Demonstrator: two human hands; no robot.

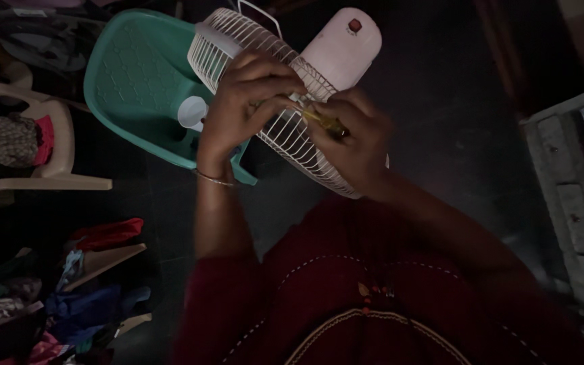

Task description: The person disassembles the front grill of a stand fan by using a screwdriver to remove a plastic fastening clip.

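Item 1: my left hand (248,101). Fingers curled down over the rim of the white wire fan guard (285,132), gripping the wires near its upper middle. A thin bangle (214,179) sits on that wrist.

Item 2: my right hand (356,138). Closed around a yellow-handled tool, apparently a screwdriver (322,122), whose tip end points toward the guard wires just beside my left fingertips. Back of the hand lies against the lower part of the guard.

Item 3: the fan guard. White, round, wire-ribbed, held tilted between both hands, in front of my chest and above the dark floor (441,88).

Item 4: fan motor housing (343,44). Pale pink-white, rounded, with a small red knob on top; it sits just behind the guard, at its upper right.

Item 5: teal plastic chair (136,81). Behind the guard on the left; a small white cup-shaped part (192,111) rests on it, just beside my left wrist.

Item 6: cream plastic chair (35,145), far left, with folded cloth on the seat.

Item 7: heap of coloured clothes (55,297), lower left on the floor.

Item 8: grey shelf unit (569,196), right edge; contents too dim to tell.
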